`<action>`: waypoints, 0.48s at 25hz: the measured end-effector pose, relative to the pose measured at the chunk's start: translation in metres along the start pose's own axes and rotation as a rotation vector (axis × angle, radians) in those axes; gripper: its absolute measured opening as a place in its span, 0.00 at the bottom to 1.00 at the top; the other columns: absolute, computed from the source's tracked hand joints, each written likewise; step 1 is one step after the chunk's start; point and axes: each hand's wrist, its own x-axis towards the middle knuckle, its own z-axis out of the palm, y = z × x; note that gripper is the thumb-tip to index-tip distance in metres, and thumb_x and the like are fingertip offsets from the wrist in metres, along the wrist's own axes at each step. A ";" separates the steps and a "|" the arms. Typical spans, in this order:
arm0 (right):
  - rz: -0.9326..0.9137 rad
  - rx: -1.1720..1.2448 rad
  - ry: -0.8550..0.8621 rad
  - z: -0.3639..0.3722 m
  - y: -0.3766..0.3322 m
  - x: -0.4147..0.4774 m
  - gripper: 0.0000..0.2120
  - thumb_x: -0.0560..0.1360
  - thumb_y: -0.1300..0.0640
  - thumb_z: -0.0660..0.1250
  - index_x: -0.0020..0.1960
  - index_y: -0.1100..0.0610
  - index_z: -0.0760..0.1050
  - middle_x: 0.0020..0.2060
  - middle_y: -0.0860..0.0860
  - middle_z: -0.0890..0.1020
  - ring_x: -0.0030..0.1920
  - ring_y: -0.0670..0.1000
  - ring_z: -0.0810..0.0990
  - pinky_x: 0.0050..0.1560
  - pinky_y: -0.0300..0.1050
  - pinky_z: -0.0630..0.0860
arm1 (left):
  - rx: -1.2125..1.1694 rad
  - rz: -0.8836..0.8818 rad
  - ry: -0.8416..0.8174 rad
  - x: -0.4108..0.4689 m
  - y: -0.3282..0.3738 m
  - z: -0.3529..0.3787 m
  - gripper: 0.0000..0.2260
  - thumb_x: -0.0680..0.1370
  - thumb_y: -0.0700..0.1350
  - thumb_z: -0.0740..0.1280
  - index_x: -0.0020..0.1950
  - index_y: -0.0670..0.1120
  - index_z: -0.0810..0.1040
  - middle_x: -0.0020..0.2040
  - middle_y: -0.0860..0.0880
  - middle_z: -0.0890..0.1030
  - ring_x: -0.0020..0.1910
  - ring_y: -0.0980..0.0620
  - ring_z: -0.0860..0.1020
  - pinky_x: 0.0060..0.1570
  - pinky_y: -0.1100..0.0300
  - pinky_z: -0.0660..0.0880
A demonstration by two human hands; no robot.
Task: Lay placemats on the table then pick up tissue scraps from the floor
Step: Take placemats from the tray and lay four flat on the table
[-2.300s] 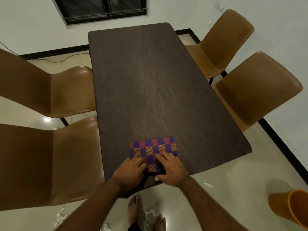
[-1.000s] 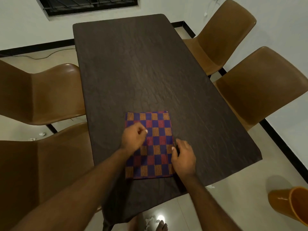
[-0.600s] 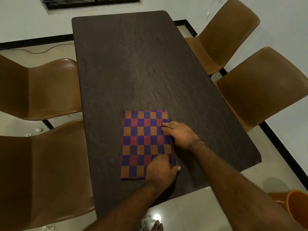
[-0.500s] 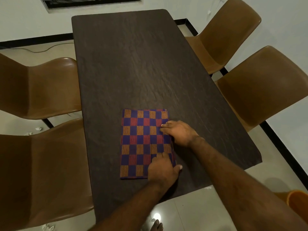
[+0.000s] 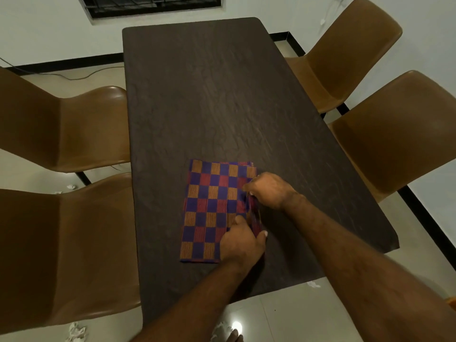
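Note:
A folded stack of checked placemats (image 5: 212, 206) in purple, red and orange lies on the near half of the dark wooden table (image 5: 209, 95). My left hand (image 5: 243, 244) grips the stack's right edge near the front corner. My right hand (image 5: 269, 191) pinches the same right edge farther back, and the top layer lifts off the stack between them. White tissue scraps lie on the floor: one scrap (image 5: 313, 284) by the table's near right corner, a second scrap (image 5: 76, 334) at bottom left, a third scrap (image 5: 71, 186) under the left chairs.
Two brown chairs stand on the left (image 5: 74, 129) (image 5: 61, 243) and two on the right (image 5: 345, 58) (image 5: 399, 134), all close to the table. A cable (image 5: 74, 75) runs along the far floor. An orange bin's edge (image 5: 452, 302) shows at the right. My foot (image 5: 234, 338) is at the bottom.
The placemat stack was slid from the near table edge toward the middle. Both hands moved to its right edge, and the top layer's edge has now lifted between them.

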 end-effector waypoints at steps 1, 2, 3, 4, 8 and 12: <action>0.020 0.022 0.011 -0.002 -0.004 0.002 0.08 0.80 0.47 0.62 0.54 0.44 0.79 0.52 0.46 0.81 0.55 0.50 0.79 0.61 0.49 0.75 | 0.005 -0.032 -0.007 0.001 0.002 -0.003 0.15 0.79 0.58 0.67 0.58 0.51 0.68 0.49 0.52 0.78 0.44 0.52 0.79 0.42 0.57 0.77; 0.038 0.065 0.057 -0.003 -0.007 0.004 0.08 0.80 0.50 0.61 0.56 0.44 0.77 0.52 0.46 0.81 0.56 0.50 0.78 0.63 0.51 0.74 | 0.029 -0.058 -0.015 0.002 0.002 -0.008 0.12 0.80 0.55 0.67 0.57 0.51 0.69 0.48 0.51 0.78 0.43 0.52 0.78 0.44 0.56 0.80; 0.076 0.124 0.084 -0.009 -0.009 0.002 0.09 0.80 0.51 0.61 0.58 0.45 0.76 0.53 0.47 0.81 0.57 0.50 0.78 0.65 0.52 0.73 | 0.042 -0.072 -0.032 0.005 0.000 -0.015 0.09 0.80 0.52 0.67 0.56 0.51 0.72 0.48 0.51 0.78 0.44 0.51 0.79 0.47 0.55 0.80; 0.097 0.152 0.115 -0.014 -0.010 0.001 0.10 0.79 0.52 0.61 0.60 0.45 0.75 0.55 0.47 0.81 0.58 0.51 0.77 0.66 0.53 0.71 | 0.047 -0.062 -0.052 0.007 -0.002 -0.025 0.07 0.80 0.51 0.68 0.54 0.51 0.74 0.48 0.51 0.79 0.45 0.51 0.79 0.48 0.54 0.80; 0.130 0.162 0.201 -0.034 -0.010 -0.007 0.18 0.75 0.52 0.65 0.64 0.42 0.73 0.60 0.44 0.79 0.64 0.47 0.74 0.67 0.52 0.68 | 0.095 0.205 -0.185 0.019 -0.020 -0.113 0.04 0.79 0.44 0.70 0.44 0.50 0.78 0.44 0.53 0.79 0.46 0.51 0.80 0.44 0.57 0.75; 0.096 0.119 0.198 -0.062 -0.028 0.007 0.16 0.75 0.55 0.66 0.60 0.43 0.78 0.50 0.48 0.83 0.55 0.51 0.79 0.54 0.47 0.73 | 0.340 0.358 -0.381 0.034 -0.029 -0.211 0.05 0.78 0.42 0.72 0.53 0.45 0.83 0.50 0.50 0.82 0.52 0.51 0.79 0.51 0.55 0.76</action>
